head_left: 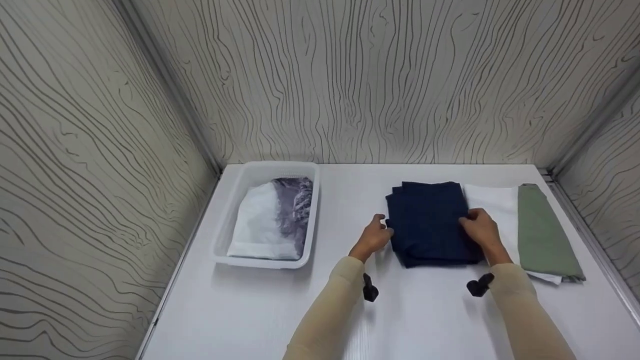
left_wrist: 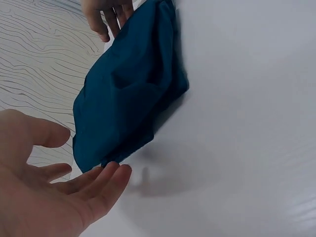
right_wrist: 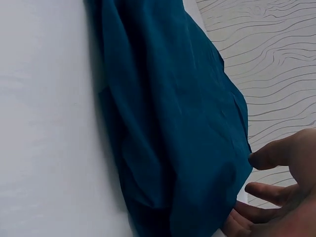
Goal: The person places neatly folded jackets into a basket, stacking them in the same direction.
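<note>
Folded navy cloth (head_left: 425,220) on the right half of the white table (head_left: 240,310), between the left hand (head_left: 374,236), with fingers loosely extended, thumb apart and fingertips just touching the left edge, and the right hand (head_left: 482,231), with bent fingers and thumb against the right edge, cannot tell whether gripping. Just right, white fabric (head_left: 502,207) next to green fabric (head_left: 545,235). Well apart to the left, a white basket (head_left: 260,262) with white-and-purple cloth (head_left: 272,220) inside.
</note>
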`<act>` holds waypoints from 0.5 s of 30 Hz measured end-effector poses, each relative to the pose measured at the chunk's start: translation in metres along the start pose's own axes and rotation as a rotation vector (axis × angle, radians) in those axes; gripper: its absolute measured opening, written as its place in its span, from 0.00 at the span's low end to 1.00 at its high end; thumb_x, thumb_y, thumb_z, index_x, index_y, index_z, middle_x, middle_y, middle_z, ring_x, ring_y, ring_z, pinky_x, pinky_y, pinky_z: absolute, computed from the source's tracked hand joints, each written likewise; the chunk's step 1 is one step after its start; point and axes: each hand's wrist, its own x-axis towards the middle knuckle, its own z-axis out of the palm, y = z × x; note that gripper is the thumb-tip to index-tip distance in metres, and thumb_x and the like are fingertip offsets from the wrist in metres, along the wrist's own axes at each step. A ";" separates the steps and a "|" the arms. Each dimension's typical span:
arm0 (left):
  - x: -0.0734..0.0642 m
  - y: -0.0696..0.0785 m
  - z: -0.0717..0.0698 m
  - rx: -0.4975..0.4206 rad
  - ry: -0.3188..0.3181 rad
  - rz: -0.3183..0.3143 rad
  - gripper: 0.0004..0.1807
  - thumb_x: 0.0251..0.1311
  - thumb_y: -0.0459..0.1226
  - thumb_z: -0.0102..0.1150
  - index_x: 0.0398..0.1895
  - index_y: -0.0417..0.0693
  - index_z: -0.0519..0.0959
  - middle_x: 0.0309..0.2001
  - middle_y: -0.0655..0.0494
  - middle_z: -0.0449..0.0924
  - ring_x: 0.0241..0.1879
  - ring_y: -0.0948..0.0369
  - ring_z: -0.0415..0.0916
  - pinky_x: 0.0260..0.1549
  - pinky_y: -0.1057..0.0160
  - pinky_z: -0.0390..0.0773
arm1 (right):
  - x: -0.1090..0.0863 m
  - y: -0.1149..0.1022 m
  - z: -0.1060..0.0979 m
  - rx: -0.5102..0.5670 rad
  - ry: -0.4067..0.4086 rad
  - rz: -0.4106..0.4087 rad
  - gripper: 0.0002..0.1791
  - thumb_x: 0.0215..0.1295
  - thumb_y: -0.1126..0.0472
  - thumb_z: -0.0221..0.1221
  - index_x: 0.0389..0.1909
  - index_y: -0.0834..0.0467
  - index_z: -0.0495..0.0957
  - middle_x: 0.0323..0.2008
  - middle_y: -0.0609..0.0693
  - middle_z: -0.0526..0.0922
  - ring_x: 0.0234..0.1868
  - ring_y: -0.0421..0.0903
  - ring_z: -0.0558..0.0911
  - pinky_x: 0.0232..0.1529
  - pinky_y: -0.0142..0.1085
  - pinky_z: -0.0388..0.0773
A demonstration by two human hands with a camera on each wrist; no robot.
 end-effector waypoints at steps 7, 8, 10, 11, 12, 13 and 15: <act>0.001 -0.004 -0.001 -0.071 -0.016 -0.041 0.32 0.76 0.37 0.51 0.81 0.45 0.62 0.66 0.45 0.78 0.43 0.58 0.78 0.39 0.58 0.77 | -0.002 0.001 0.006 -0.015 -0.027 0.054 0.40 0.81 0.55 0.46 0.79 0.79 0.47 0.76 0.81 0.58 0.77 0.75 0.63 0.77 0.62 0.64; 0.002 -0.004 -0.002 -0.074 -0.014 -0.042 0.32 0.76 0.37 0.51 0.81 0.45 0.62 0.65 0.45 0.79 0.41 0.58 0.77 0.37 0.59 0.76 | -0.002 0.000 0.006 -0.018 -0.026 0.053 0.40 0.80 0.55 0.46 0.79 0.79 0.48 0.76 0.81 0.58 0.77 0.75 0.63 0.77 0.62 0.64; 0.004 -0.005 -0.004 -0.080 -0.006 -0.041 0.32 0.75 0.38 0.51 0.81 0.45 0.62 0.63 0.46 0.79 0.40 0.58 0.77 0.37 0.58 0.75 | -0.002 -0.001 0.008 -0.024 -0.024 0.048 0.40 0.80 0.55 0.47 0.79 0.79 0.49 0.75 0.82 0.59 0.77 0.75 0.63 0.77 0.62 0.64; 0.005 -0.005 -0.005 -0.076 -0.001 -0.043 0.32 0.75 0.38 0.51 0.81 0.45 0.62 0.63 0.46 0.79 0.40 0.57 0.77 0.38 0.57 0.76 | -0.001 -0.002 0.009 -0.030 -0.023 0.047 0.40 0.80 0.55 0.47 0.78 0.80 0.49 0.75 0.82 0.59 0.77 0.75 0.63 0.77 0.63 0.63; 0.006 -0.005 -0.006 -0.070 0.003 -0.046 0.32 0.75 0.38 0.51 0.80 0.45 0.63 0.64 0.45 0.79 0.43 0.57 0.78 0.41 0.57 0.78 | -0.001 -0.003 0.010 -0.036 -0.022 0.044 0.40 0.80 0.55 0.47 0.78 0.80 0.50 0.75 0.82 0.60 0.76 0.75 0.63 0.77 0.63 0.63; 0.006 -0.005 -0.006 -0.062 0.009 -0.049 0.31 0.76 0.38 0.52 0.80 0.45 0.63 0.65 0.45 0.78 0.47 0.56 0.80 0.46 0.55 0.80 | -0.001 -0.004 0.011 -0.038 -0.022 0.041 0.39 0.80 0.55 0.47 0.78 0.80 0.50 0.74 0.82 0.60 0.76 0.75 0.63 0.77 0.63 0.63; 0.008 -0.005 -0.008 -0.051 0.021 -0.055 0.30 0.76 0.39 0.52 0.79 0.45 0.65 0.68 0.44 0.78 0.56 0.54 0.80 0.56 0.51 0.80 | 0.001 -0.006 0.013 -0.039 -0.019 0.033 0.39 0.80 0.56 0.48 0.77 0.80 0.51 0.74 0.82 0.61 0.75 0.75 0.64 0.76 0.63 0.64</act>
